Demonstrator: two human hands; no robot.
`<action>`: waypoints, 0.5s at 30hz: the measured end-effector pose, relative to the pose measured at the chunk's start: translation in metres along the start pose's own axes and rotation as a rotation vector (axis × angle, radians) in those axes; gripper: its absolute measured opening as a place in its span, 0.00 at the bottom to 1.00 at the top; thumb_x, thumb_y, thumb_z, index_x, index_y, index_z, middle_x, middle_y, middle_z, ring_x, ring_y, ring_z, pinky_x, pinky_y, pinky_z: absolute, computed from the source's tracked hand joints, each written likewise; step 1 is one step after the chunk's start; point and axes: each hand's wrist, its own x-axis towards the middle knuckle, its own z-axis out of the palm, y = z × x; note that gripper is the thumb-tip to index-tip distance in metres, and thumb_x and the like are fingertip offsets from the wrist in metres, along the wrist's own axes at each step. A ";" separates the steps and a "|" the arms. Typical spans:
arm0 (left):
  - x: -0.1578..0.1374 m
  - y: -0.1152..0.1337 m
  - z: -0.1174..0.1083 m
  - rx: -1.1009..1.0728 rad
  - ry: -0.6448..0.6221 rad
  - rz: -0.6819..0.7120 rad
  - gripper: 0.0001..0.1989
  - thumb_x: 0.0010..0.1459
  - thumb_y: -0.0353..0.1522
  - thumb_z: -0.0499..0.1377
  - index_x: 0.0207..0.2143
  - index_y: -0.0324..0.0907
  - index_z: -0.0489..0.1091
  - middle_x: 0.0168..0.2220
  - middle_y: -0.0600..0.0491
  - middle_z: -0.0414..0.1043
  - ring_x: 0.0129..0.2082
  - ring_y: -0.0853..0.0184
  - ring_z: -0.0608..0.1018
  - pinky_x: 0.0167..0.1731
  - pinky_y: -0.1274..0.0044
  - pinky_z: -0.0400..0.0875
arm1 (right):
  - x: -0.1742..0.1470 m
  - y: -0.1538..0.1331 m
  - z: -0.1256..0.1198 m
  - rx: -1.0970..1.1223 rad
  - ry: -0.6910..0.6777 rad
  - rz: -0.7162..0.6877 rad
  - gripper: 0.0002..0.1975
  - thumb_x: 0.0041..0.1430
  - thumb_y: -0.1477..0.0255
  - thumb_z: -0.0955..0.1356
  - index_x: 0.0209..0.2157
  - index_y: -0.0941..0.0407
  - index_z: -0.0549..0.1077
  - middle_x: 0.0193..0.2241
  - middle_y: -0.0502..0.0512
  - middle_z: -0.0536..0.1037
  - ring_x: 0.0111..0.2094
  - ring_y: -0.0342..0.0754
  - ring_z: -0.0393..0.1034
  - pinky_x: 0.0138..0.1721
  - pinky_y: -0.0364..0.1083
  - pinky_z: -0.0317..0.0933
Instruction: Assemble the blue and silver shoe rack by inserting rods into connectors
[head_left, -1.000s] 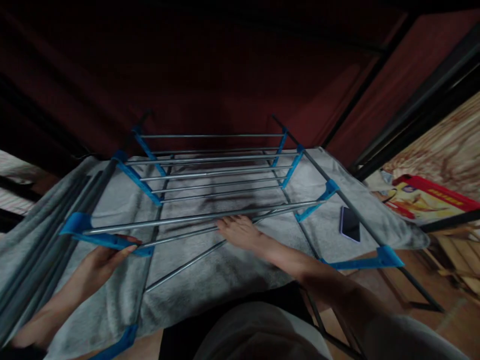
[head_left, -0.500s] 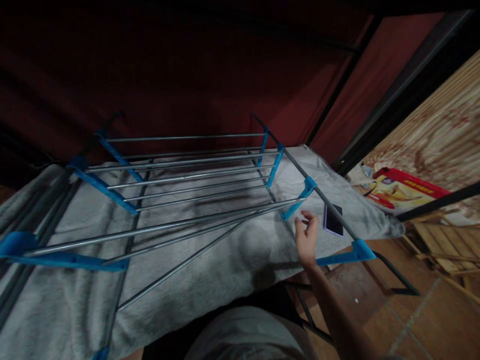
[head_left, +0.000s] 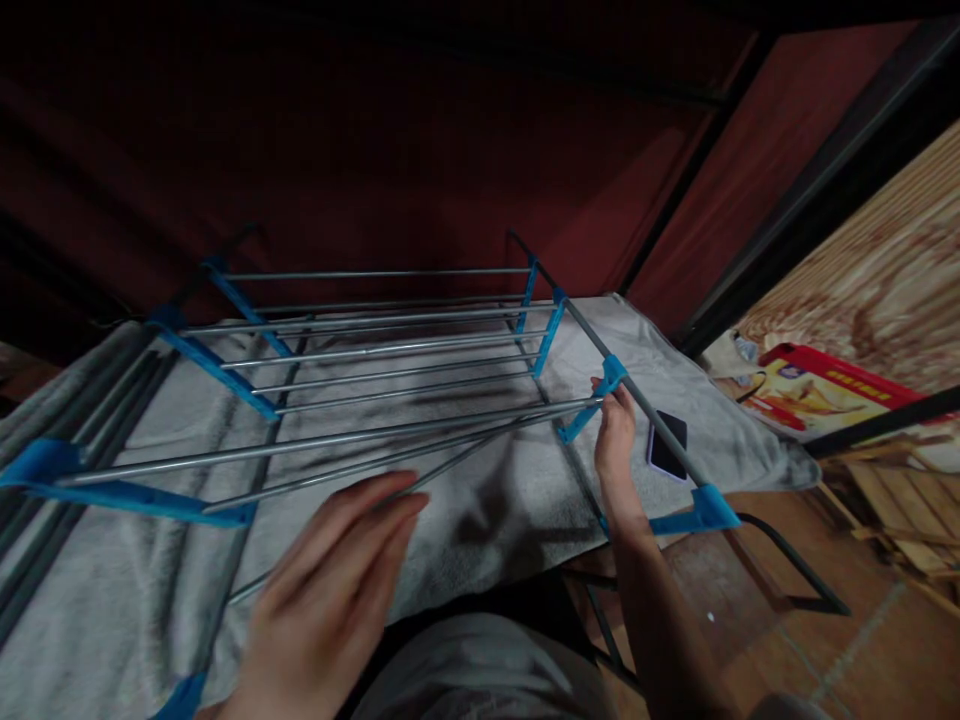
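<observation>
A rack frame of grey metal tubes and blue plastic brackets lies on a grey blanket (head_left: 480,510). My right hand (head_left: 616,435) closes around a blue bracket (head_left: 576,424) on the right side tube, where rod ends meet it. In the foreground, my left hand (head_left: 330,590) has its fingers stretched out, slightly blurred. It overlaps a slanting thin metal rod (head_left: 480,448), whose middle it hides; whether the fingertips touch the rod I cannot tell. Two other rods run from the left blue bracket (head_left: 142,500) toward the bracket at my right hand.
A phone (head_left: 667,445) lies on the blanket just right of my right hand. Further right are a red and yellow box (head_left: 825,385) and wooden slats (head_left: 892,510) above the tiled floor. A dark red wall (head_left: 375,180) stands behind the rack.
My left hand has come into view from below, over the slanting rod. My right hand has moved up from beside the right bracket and taken hold of it.
</observation>
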 end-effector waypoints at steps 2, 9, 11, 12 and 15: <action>0.027 0.009 0.047 -0.047 -0.086 0.110 0.16 0.65 0.25 0.55 0.53 0.48 0.70 0.53 0.52 0.74 0.52 0.65 0.76 0.53 0.73 0.72 | 0.005 -0.004 -0.002 -0.004 -0.016 -0.027 0.19 0.62 0.60 0.63 0.47 0.56 0.76 0.49 0.59 0.78 0.53 0.52 0.70 0.60 0.55 0.58; 0.131 0.045 0.179 0.098 -0.410 0.312 0.15 0.68 0.26 0.49 0.54 0.39 0.67 0.52 0.45 0.72 0.54 0.60 0.75 0.56 0.69 0.69 | 0.021 -0.007 -0.003 0.018 -0.108 -0.103 0.27 0.67 0.52 0.60 0.55 0.56 0.70 0.47 0.60 0.77 0.49 0.53 0.72 0.56 0.57 0.63; 0.146 0.047 0.196 0.120 -0.507 0.301 0.15 0.69 0.27 0.47 0.53 0.39 0.67 0.50 0.45 0.73 0.50 0.60 0.77 0.51 0.70 0.71 | 0.024 -0.007 -0.004 -0.031 -0.112 -0.110 0.28 0.68 0.51 0.58 0.57 0.56 0.69 0.45 0.60 0.77 0.48 0.52 0.72 0.56 0.56 0.63; 0.150 0.047 0.201 0.117 -0.559 0.301 0.15 0.69 0.27 0.46 0.53 0.39 0.67 0.49 0.45 0.73 0.48 0.61 0.78 0.48 0.71 0.72 | 0.025 -0.007 -0.005 -0.055 -0.116 -0.116 0.29 0.68 0.51 0.58 0.58 0.57 0.69 0.44 0.60 0.77 0.47 0.52 0.72 0.55 0.56 0.64; 0.157 0.044 0.208 0.096 -0.643 0.297 0.15 0.70 0.29 0.45 0.52 0.41 0.68 0.48 0.46 0.74 0.45 0.63 0.79 0.44 0.73 0.72 | 0.029 -0.006 -0.007 -0.095 -0.132 -0.129 0.30 0.68 0.51 0.57 0.58 0.58 0.69 0.41 0.59 0.77 0.43 0.51 0.73 0.53 0.56 0.65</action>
